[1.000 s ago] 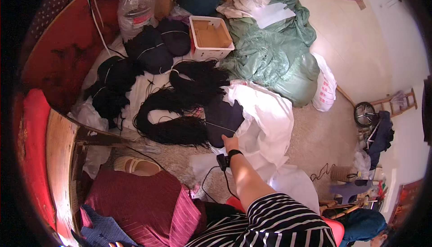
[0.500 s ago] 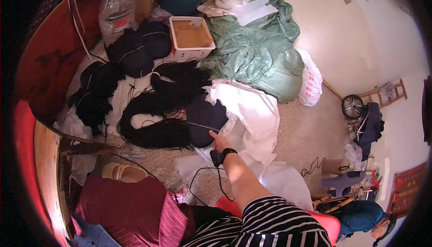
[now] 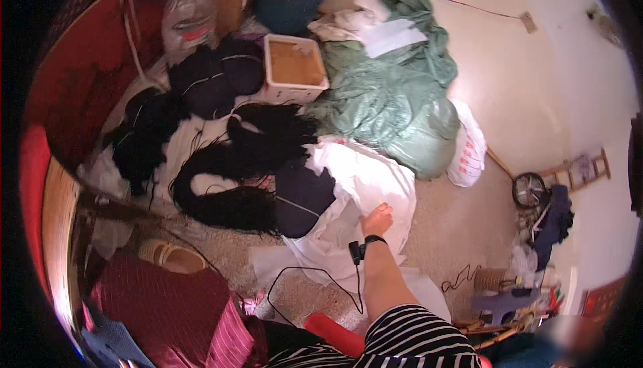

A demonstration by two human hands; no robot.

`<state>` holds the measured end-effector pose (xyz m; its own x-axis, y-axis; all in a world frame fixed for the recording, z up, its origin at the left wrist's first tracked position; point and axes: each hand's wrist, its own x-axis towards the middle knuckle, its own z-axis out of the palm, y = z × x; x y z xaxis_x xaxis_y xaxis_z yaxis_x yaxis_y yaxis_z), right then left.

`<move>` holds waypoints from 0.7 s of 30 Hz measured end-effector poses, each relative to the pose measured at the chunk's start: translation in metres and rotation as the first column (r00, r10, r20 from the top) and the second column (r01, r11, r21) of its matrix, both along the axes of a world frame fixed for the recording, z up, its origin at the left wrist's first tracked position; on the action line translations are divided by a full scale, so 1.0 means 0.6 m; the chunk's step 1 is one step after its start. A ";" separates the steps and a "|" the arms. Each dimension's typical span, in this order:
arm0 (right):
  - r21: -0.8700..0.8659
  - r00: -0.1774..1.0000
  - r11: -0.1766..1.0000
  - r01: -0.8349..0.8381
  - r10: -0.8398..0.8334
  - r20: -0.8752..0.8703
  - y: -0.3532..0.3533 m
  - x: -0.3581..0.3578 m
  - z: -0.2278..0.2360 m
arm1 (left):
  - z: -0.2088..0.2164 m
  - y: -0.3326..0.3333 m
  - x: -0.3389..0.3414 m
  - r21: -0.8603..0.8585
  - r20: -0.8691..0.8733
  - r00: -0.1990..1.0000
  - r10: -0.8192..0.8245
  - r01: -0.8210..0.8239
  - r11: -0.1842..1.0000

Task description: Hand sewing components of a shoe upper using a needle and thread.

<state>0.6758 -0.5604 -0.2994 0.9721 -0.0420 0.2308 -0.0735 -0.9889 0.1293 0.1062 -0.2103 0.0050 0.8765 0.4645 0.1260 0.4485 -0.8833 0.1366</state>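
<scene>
My right hand (image 3: pixel 378 219) hangs over a crumpled white plastic sheet (image 3: pixel 392 180), its fingers curled in; whether they pinch anything is hidden. A dark strap with a small black box (image 3: pixel 357 253) and a cable sits on that wrist. Left of the hand lies a dark, flat-faced bundle (image 3: pixel 305 194) tied with pale string, apart from my fingers. Long black strands (image 3: pixel 218 210) trail from it in a curve. More dark tied bundles (image 3: pixel 214 76) lie farther left and back. My left hand is out of view.
Behind the bundles stand a white plastic crate (image 3: pixel 295 90) and a large clear bottle (image 3: pixel 191 16) with a red cap. A green woven sack heap (image 3: pixel 408 120) lies beyond the sheet. A person's knee in maroon cloth (image 3: pixel 161 301) is close at left. A black cable (image 3: pixel 315 269) loops on the floor.
My right hand has left the edge of the dark bundle and moved right, over the white sheet. Its outstretched finger has curled in. The whole view has shifted slightly.
</scene>
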 end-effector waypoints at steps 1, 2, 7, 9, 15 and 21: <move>-0.050 0.999 0.999 -0.017 0.015 -0.033 -0.030 0.019 -0.004 | -0.001 0.003 0.003 0.005 -0.026 1.000 0.002 -0.002 1.000; -0.096 0.997 0.995 -0.035 0.029 -0.069 -0.055 0.036 -0.009 | -0.005 0.005 0.005 0.018 0.032 0.999 0.001 -0.001 1.000; -0.019 0.992 0.992 -0.122 0.121 -0.046 -0.095 0.151 0.092 | 0.012 -0.007 0.026 0.062 0.029 0.999 0.018 -0.020 0.998; -0.009 0.967 0.975 -0.222 0.221 0.126 -0.095 0.197 0.190 | 0.010 -0.007 0.032 0.069 0.072 0.997 -0.005 0.000 0.998; 0.080 0.955 0.951 -0.297 0.296 0.026 -0.027 0.166 0.374 | 0.015 -0.012 0.022 0.038 0.024 0.999 -0.029 0.028 0.999; -0.002 0.954 0.954 -0.300 0.300 -0.009 -0.038 0.102 0.358 | 0.006 -0.014 0.014 0.036 0.091 0.995 -0.043 0.040 0.999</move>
